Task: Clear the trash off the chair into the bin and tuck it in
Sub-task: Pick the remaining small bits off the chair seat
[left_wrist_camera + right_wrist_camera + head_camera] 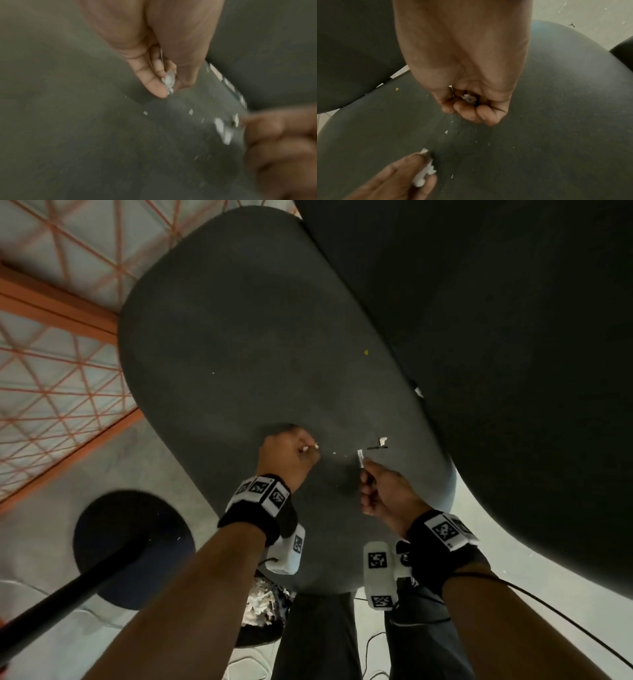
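Scraps (pixel 169 79) pinched between left fingers (pixel 154 86)

The chair seat (pixel 260 344) looks like matt dark grey cloth with a fine, slightly grainy weave, and the backrest (pixel 507 320) has the same dull dark covering. The scraps (pixel 383 441) on the seat look like thin white torn paper with ragged edges; one small bit (pixel 366 352) farther off is yellow. The wrist bands (pixel 255 510) look like soft black cloth, carrying matt white blocks with printed black patterns. The floor (pixel 161 453) is pale, smooth and faintly shiny.
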`<state>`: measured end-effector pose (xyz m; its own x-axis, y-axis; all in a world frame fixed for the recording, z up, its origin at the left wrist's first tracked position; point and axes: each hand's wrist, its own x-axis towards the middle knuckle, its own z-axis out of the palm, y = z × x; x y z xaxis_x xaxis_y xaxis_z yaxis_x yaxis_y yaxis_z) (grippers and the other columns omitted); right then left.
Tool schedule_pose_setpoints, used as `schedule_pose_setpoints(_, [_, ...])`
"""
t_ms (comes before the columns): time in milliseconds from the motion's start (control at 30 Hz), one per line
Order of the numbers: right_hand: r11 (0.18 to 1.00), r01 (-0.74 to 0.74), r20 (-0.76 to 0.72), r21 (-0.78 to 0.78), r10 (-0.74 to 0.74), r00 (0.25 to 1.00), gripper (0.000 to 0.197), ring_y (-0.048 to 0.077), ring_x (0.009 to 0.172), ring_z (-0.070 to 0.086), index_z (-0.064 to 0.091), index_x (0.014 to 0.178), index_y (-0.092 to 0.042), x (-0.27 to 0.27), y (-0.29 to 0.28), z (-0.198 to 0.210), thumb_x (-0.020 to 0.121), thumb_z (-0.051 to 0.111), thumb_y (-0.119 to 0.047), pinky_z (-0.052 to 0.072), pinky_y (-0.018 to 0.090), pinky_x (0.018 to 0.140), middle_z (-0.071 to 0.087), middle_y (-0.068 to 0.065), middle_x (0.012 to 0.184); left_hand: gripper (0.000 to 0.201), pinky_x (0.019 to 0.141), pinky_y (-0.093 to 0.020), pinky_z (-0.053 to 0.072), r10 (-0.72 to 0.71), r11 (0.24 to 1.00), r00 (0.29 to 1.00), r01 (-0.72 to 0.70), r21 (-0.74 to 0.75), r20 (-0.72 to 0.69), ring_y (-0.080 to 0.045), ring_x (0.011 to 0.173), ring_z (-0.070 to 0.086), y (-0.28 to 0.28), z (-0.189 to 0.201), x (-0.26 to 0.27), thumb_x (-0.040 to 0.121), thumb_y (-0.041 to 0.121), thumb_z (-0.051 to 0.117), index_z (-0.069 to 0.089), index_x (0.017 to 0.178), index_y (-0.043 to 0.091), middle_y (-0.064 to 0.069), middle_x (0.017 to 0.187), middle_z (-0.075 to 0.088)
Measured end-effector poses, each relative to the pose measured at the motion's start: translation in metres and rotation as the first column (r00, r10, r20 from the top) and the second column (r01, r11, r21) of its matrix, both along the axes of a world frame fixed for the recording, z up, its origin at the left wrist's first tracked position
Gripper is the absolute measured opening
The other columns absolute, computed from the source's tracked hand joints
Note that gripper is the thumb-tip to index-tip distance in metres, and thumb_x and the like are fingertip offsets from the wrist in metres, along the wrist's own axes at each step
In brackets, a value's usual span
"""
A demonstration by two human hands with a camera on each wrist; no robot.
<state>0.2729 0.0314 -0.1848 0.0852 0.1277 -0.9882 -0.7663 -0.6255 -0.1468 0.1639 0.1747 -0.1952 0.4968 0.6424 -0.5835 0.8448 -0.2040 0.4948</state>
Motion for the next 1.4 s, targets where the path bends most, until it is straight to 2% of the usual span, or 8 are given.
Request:
schedule_pose_setpoints(167, [0.999,-0.044,0.008,0.025,0.044,0.999,0.041,0.015,0.051,0.037,0.048,0.066,-0.018,-0.004,-0.001,-0.001,0.1,0.042,-0.038,0.036,0.028,0.054,0.04,-0.001,0.056,0.012,0.07,-0.034,0.06,0.397,0.915,0.917,-0.39,-0.107,0.051,-0.019,0.065,0.07,-0.002,0.014,-0.017,0.076,0.012,0.07,0.068,0.078,0.024,0.001,0.072,0.069])
schedule_pose_setpoints(267, [0.998,0.001,-0.008,0.059,-0.001,1.0,0.041,0.016,0.05,0.039,0.05,0.067,-0.017,-0.005,-0.002,-0.002,0.1,0.043,-0.039,0.036,0.028,0.053,0.042,0.0,0.057,0.02,0.057,-0.024,0.055,0.404,0.886,0.908,-0.36,-0.293,0.107,-0.012,0.056,0.065,-0.015,0.039,-0.007,0.076,0.002,0.069,0.068,0.076,0.023,-0.004,0.073,0.068])
schedule_pose_setpoints(433, [0.959,0.216,-0.193,0.185,-0.18,0.964,0.038,0.015,0.059,0.061,0.058,0.078,-0.01,0.0,-0.007,0.0,0.098,0.044,-0.039,0.048,0.026,0.053,0.061,0.005,0.065,0.015,0.065,-0.023,0.056,0.16,0.895,0.961,-0.045,-0.445,0.226,-0.008,0.063,0.063,-0.067,0.069,0.02,0.074,0.008,0.07,0.069,0.078,0.023,0.002,0.072,0.069])
schedule_pose_setpoints(567, [0.944,0.27,-0.238,0.188,-0.222,0.945,0.038,0.012,0.046,0.051,0.049,0.059,-0.013,0.014,-0.018,0.002,0.092,0.049,-0.031,0.043,0.023,0.045,0.05,0.003,0.05,0.011,0.073,-0.027,0.055,-0.16,0.943,0.943,0.233,-0.236,0.291,-0.008,0.073,0.065,-0.087,0.061,0.031,0.077,0.02,0.071,0.067,0.086,0.023,0.006,0.08,0.071])
schedule_pose_setpoints(767, [0.903,0.349,-0.29,0.252,-0.273,0.917,0.032,0.021,0.066,0.062,0.066,0.083,-0.009,0.033,-0.037,0.001,0.092,0.045,-0.031,0.048,0.03,0.064,0.064,0.01,0.071,0.021,0.074,-0.034,0.054,-0.443,0.893,0.847,0.444,0.066,0.292,-0.014,0.093,0.057,-0.097,0.062,0.047,0.072,0.028,0.075,0.064,0.09,0.023,0.007,0.097,0.063])
schedule_pose_setpoints(1000, [0.88,0.412,-0.286,0.237,-0.343,0.895,0.022,0.009,0.041,0.04,0.053,0.072,-0.019,0.036,-0.048,-0.008,0.086,0.049,-0.035,0.028,0.019,0.04,0.045,-0.002,0.054,0.02,0.073,-0.014,0.053,-0.01,0.889,0.949,0.153,-0.432,0.315,0.001,0.074,0.065,-0.066,0.058,0.084,0.074,0.018,0.079,0.07,0.091,0.022,0.009,0.083,0.07])
schedule_pose_setpoints(1167, [0.879,0.423,-0.28,0.219,-0.358,0.891,0.048,0.007,0.028,0.02,0.03,0.052,-0.023,0.049,-0.059,-0.017,0.094,0.048,-0.036,0.016,0.011,0.032,0.024,-0.007,0.04,0.009,0.077,-0.033,0.058,0.068,0.965,0.976,-0.012,-0.262,0.206,-0.016,0.078,0.072,-0.044,0.003,0.13,0.071,0.021,0.071,0.07,0.076,0.028,-0.001,0.079,0.075])
schedule_pose_setpoints(1400, [0.891,0.409,-0.248,0.198,-0.358,0.9,0.048,0.006,0.027,0.021,0.031,0.053,-0.022,0.057,-0.071,-0.029,0.095,0.051,-0.035,0.016,0.013,0.03,0.027,-0.007,0.036,0.042,0.089,-0.036,0.05,-0.013,0.992,1.0,0.01,-0.125,-0.022,-0.03,0.106,0.064,-0.047,-0.028,0.18,0.071,0.04,0.073,0.056,0.106,0.027,-0.003,0.108,0.069])
